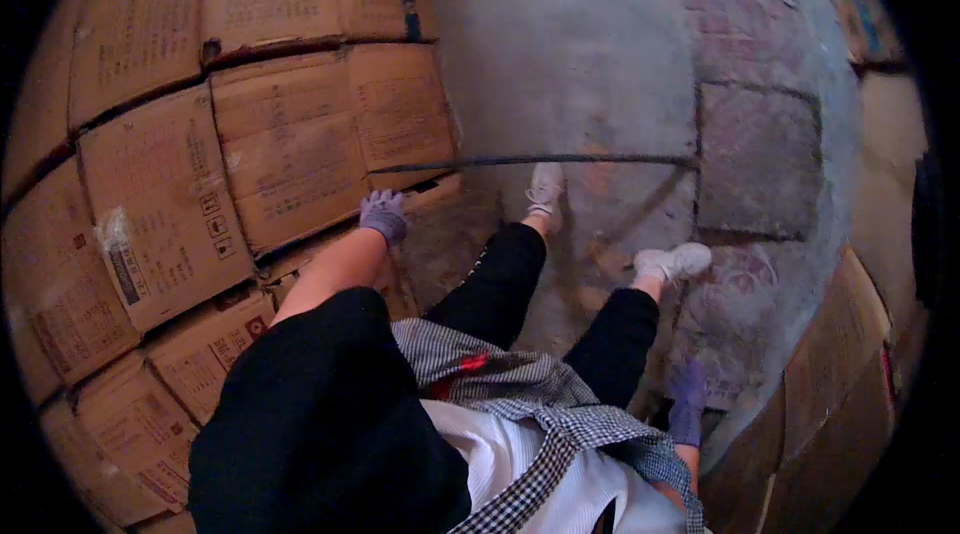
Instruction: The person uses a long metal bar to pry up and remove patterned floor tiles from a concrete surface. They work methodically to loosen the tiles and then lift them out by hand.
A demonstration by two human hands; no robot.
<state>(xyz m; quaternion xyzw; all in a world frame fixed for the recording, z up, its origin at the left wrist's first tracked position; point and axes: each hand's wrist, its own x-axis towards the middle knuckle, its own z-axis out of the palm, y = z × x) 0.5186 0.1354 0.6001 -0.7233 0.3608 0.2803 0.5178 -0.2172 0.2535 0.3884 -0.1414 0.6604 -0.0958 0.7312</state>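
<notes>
Black sleeve (330,424) lies nearest; past it, the left hand (384,215) is at the lower edge of a box (290,149) in the left-side stack (150,209). Whether it or the blurred right hand (687,399) grips, I cannot tell. A hard pull could topple the stack.

The left arm (335,279) reached forward and out to the person's left, its forearm bare below a wide black sleeve (330,414). The left hand (384,215), in a purple-grey glove, pointed forward, the back of it uppermost and the fingers slightly parted and a little bent. The right arm (689,456) hung lower and close to the body, with only a short stretch of bare forearm in sight. The right hand (687,404), gloved likewise, was well apart from the left; its fingers were too blurred to make out.
</notes>
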